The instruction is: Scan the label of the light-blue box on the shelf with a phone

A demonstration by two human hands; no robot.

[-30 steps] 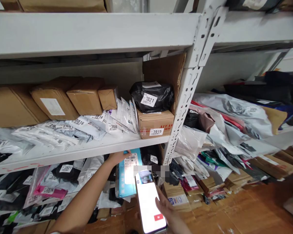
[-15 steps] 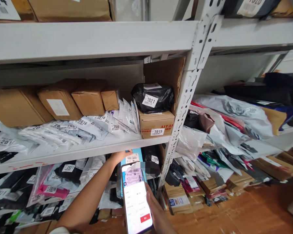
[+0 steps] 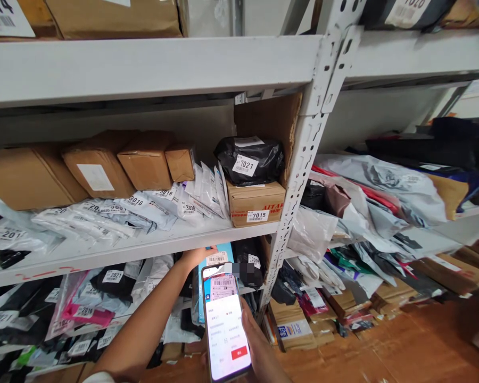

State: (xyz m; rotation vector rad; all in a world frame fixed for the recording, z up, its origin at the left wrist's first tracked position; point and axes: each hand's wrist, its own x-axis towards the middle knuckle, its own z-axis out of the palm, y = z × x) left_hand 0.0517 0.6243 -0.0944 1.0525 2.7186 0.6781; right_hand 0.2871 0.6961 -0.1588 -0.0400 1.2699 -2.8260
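My right hand (image 3: 259, 348) is closed round a smartphone (image 3: 225, 324), held upright with its lit screen showing a barcode label and a red button. Behind the phone stands a light blue parcel (image 3: 219, 257) with a white barcode label, on the lower shelf. My left hand (image 3: 195, 256) reaches under the middle shelf and grips the top left edge of that blue parcel, fingers curled over it. A black bag labelled 3009 (image 3: 249, 261) sits just right of the parcel.
The grey metal shelf (image 3: 143, 242) carries white mailers, brown boxes, a box marked 7015 (image 3: 255, 204) and a black bag marked 7021 (image 3: 249, 159). A perforated upright post (image 3: 299, 175) divides the racks. Heaps of bags and cardboard boxes (image 3: 355, 303) lie on the right.
The phone has moved left and up in front of the blue parcel, and its screen changed from white to a scanned label page. My left hand has kept its hold on the parcel.
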